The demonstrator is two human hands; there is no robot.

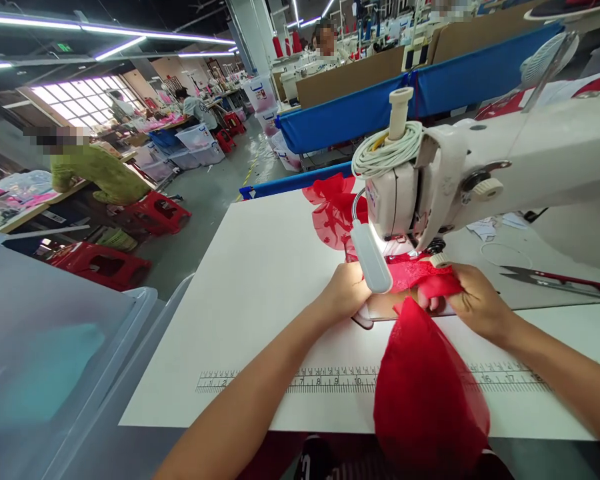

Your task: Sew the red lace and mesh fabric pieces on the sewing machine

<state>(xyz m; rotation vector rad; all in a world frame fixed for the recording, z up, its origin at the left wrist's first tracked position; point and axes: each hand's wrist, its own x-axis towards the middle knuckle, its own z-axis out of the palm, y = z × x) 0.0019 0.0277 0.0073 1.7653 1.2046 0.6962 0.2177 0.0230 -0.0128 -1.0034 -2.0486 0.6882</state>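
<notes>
The red fabric [430, 393] lies at the near edge of the white tabletop [260, 280], towards its right side; its wide lower part spills over that edge, and its narrow upper end runs under the head of the sewing machine [480, 173]. The right hand [475, 300] is clamped on that upper end, fingers closed over a folded strip of the cloth just right of the needle area. The left hand [345, 290] rests on the tabletop at the cloth's left side, touching it; its fingertips are hidden behind the white lamp [370, 257] on the machine, so I cannot tell whether they are closed or spread. A printed ruler [330, 380] runs along the tabletop near its near edge and passes under the fabric; red-handled thread snips [560, 281] lie towards the right edge, beyond the right hand; more red pieces [333, 210] hang at the far edge behind the machine; a coil of pale cord [387, 150] sits on top of the machine; a clear plastic bin [55, 347] stands off the left edge.
</notes>
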